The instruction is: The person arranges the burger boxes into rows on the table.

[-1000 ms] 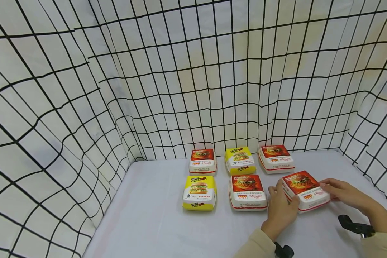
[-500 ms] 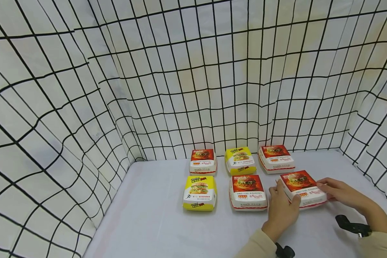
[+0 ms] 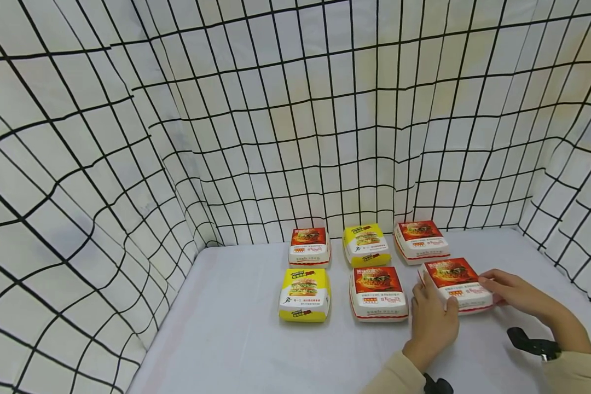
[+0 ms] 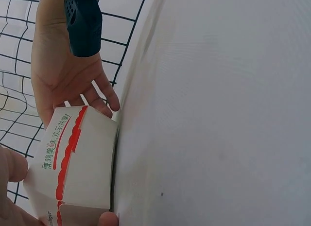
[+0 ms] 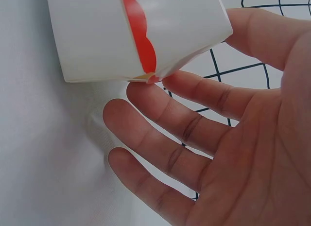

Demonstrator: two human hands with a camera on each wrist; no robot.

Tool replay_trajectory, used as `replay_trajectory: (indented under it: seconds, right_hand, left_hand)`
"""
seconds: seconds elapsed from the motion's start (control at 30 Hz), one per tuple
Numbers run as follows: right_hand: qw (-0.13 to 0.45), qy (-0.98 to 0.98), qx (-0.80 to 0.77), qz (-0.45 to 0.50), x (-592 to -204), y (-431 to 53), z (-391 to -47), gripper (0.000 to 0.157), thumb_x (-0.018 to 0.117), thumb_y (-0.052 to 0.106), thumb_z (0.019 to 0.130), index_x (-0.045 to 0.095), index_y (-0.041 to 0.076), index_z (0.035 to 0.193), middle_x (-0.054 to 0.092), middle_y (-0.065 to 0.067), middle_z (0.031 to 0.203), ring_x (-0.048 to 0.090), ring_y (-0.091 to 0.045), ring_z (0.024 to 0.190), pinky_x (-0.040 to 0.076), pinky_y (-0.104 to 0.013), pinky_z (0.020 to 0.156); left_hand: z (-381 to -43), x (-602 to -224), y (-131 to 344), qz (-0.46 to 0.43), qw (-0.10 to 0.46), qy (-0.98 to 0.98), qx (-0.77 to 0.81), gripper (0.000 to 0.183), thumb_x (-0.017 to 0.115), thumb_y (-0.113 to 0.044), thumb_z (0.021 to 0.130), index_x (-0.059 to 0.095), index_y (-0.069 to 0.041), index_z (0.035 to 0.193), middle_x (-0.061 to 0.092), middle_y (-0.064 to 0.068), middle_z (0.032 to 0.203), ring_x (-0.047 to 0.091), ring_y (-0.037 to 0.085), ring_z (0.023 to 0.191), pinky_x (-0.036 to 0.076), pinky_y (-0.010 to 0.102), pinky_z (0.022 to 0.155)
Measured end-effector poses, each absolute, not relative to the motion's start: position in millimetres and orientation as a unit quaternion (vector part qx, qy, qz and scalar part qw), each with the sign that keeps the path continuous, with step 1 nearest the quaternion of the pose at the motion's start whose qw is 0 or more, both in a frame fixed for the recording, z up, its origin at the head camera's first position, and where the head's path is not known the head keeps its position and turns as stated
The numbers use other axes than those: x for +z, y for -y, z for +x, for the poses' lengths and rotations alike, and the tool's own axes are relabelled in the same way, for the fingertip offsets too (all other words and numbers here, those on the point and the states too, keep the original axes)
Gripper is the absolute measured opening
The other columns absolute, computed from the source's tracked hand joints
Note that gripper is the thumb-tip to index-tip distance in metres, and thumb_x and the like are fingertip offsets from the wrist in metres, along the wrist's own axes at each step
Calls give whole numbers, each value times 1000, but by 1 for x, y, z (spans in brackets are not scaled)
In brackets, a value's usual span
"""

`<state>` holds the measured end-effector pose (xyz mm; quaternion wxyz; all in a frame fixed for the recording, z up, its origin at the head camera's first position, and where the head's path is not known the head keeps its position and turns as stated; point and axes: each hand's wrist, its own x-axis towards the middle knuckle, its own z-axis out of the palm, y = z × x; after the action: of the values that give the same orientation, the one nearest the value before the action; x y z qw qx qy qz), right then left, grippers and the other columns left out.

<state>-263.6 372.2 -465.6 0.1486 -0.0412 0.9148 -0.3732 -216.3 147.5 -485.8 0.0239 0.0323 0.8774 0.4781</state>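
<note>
A red and white burger box [image 3: 452,272] sits between the two hands at the right end of the front row. My left hand [image 3: 433,325] holds its left side, thumb at the near face. At the opposite corner, my right hand [image 3: 519,295] grips the box between thumb and fingertips; the right wrist view shows the lower fingers of that hand [image 5: 233,133] extended off it. In the left wrist view the box [image 4: 90,158] shows its white side with a red scalloped band. Whether its base fully touches the cloth, I cannot tell.
A red and white box [image 3: 378,295] and a yellow box [image 3: 304,295] stand left in the front row. Behind are a red box [image 3: 309,249], a yellow box [image 3: 366,246] and another red box [image 3: 421,243]. White cloth [image 3: 226,328] covers the table; grid-patterned fabric [image 3: 325,137] surrounds it.
Both hands have moved the burger box left and slightly away, toward the red box beside it. It has turned a little, lying straighter with the row. The other boxes have stayed put.
</note>
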Motion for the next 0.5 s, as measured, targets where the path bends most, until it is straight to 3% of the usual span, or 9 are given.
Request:
replay_trajectory:
  seconds: [0.5]
  right_hand:
    - [146,-915,-372,-53,-465,-365,-265,59,35,41,111,43,-9,139,61,-23,122,55,-21,97,53,-33,77]
  left_hand:
    - [-217,-485,-148,20,33,-876,480,74,55,-44,102,20,-25,164,31,4,162,35,26,147,35,50,119]
